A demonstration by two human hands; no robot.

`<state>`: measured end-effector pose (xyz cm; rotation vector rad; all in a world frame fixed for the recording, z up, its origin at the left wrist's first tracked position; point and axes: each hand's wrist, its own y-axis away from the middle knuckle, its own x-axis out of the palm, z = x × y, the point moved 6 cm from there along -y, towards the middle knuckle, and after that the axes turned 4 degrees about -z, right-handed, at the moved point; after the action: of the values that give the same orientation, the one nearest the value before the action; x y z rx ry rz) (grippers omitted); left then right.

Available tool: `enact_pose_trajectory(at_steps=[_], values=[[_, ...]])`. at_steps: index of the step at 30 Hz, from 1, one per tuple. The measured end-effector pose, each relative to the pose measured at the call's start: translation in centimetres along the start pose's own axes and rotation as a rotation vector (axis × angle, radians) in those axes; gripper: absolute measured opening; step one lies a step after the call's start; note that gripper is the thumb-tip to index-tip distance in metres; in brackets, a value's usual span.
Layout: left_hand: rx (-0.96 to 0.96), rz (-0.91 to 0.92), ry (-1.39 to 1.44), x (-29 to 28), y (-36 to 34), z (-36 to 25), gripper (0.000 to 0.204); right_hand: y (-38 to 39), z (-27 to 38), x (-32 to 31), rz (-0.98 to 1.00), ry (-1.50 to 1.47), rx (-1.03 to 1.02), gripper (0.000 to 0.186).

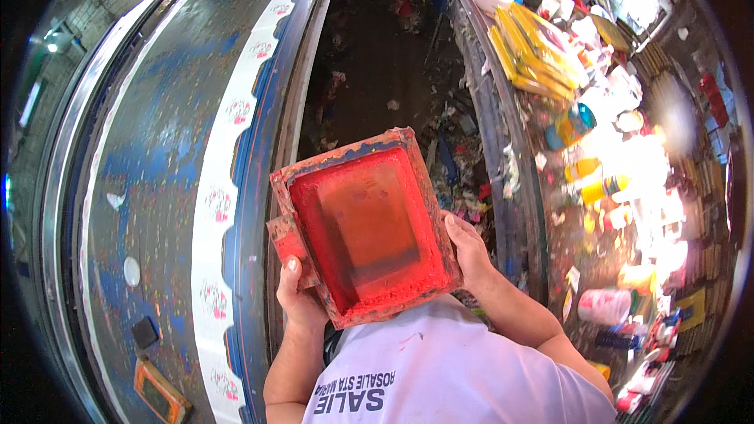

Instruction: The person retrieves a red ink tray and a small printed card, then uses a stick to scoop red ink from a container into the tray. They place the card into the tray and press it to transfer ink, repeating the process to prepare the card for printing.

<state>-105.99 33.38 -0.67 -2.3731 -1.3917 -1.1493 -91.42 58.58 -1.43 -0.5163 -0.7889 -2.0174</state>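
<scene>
We pinch the frame (365, 224) between left hand (301, 298) and right hand (470, 253). White strip (212, 228) lies along right edge of worktop (161, 149).

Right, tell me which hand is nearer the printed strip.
The left hand: it grips the frame at its lower left, just right of the strip. The right hand holds the frame's right side, farther from the strip.
</scene>
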Motion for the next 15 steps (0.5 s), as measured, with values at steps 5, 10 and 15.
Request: enact_pose_trajectory(at_steps=[5,10,15], values=[[-0.036,-0.023,0.081,3.4,-9.6,0.2,0.071,-7.7,5.9,-0.7,-0.022,0.091,-0.119,0.057],[-0.04,0.021,0.05,5.5,-18.6,-1.1,0.073,-16.1,9.0,-0.4,0.022,0.098,-0.127,0.066],[0.053,-0.053,0.035,6.6,-29.1,-2.0,0.073,-28.4,12.6,1.0,0.154,0.004,-0.08,0.071]])
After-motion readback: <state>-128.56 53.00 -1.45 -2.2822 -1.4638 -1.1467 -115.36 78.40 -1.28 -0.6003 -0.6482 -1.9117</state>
